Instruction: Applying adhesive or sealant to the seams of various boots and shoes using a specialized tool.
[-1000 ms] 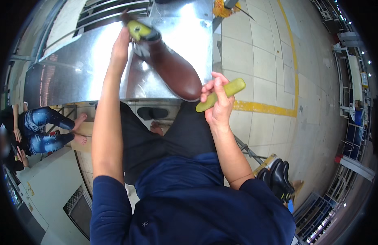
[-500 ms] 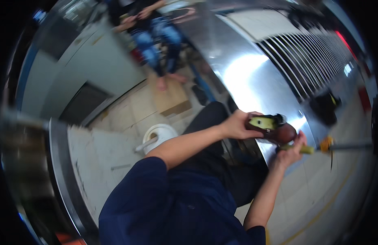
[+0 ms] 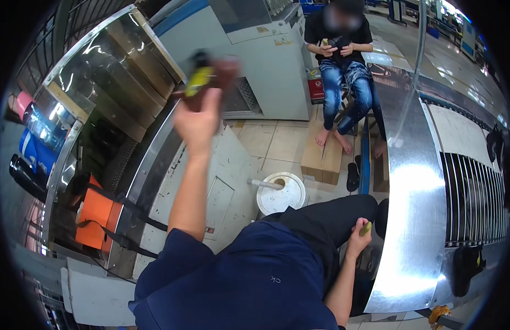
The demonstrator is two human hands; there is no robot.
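My left hand (image 3: 198, 122) grips a brown shoe (image 3: 226, 72) with a yellow-green insole, held out at the far left and smeared by motion. The shoe is near the mouth of a metal-sided machine (image 3: 103, 71). Down by my thigh, at the edge of the metal table, my right hand (image 3: 357, 240) is closed round a short greenish-yellow handle (image 3: 366, 229). Whatever is on the handle's other end is hidden.
A white lidded bucket (image 3: 274, 202) stands before me. A bare-footed co-worker (image 3: 343, 52) sits beyond, feet on a cardboard box (image 3: 320, 159). At right are a shiny metal table (image 3: 406, 242), a barred conveyor (image 3: 472, 201) and a dark shoe (image 3: 465, 269). An orange box (image 3: 95, 217) is at left.
My left hand has carried the shoe from over the metal table to the left. My right hand has come away from the shoe, still holding the handle. The view has swung left.
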